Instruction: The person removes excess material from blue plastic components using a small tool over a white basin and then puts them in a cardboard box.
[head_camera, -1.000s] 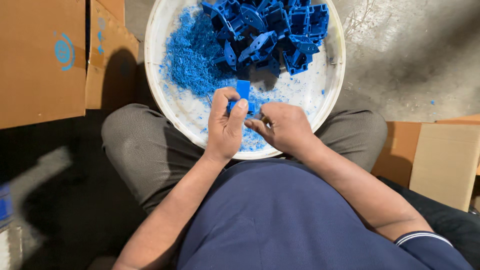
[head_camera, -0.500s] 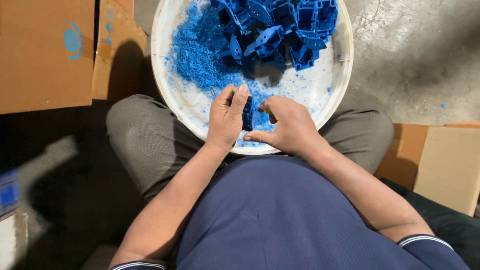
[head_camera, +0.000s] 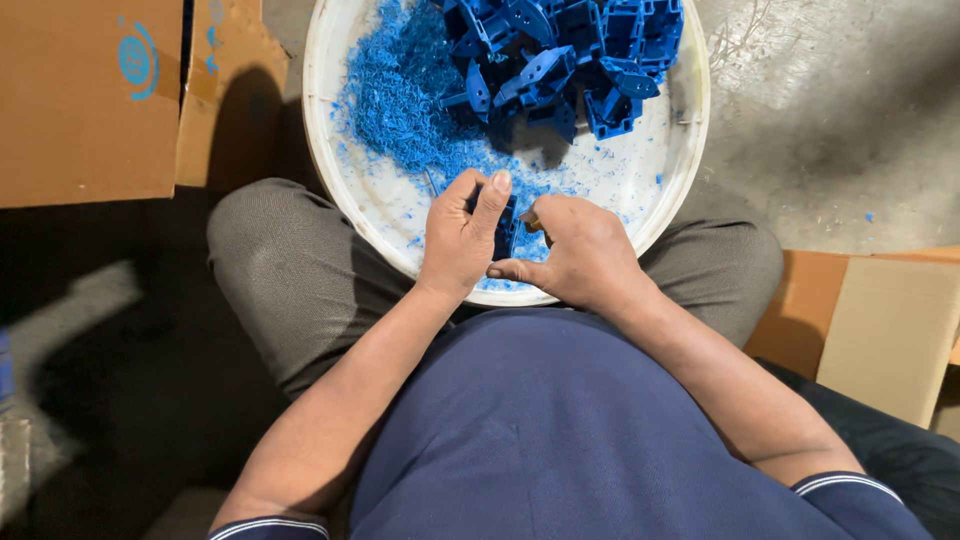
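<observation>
Blue plastic part (head_camera: 506, 228), dark and angular, mostly hidden between my 2 hands above the near rim of the white tub (head_camera: 352, 190). My left hand (head_camera: 462, 235) pinches it with fingers closed; my right hand (head_camera: 580, 250) curls against it, holding a small tool I cannot identify. Farther in: fine blue shavings (head_camera: 395, 95), then piled moulded blue parts (head_camera: 565, 55).

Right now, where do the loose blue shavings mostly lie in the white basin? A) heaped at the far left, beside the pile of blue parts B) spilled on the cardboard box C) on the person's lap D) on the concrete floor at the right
A: the blue shavings are heaped in the far-left part of the white basin, beside the pile of blue parts, while the left hand and right hand hold one blue part nearer the rim.
</observation>
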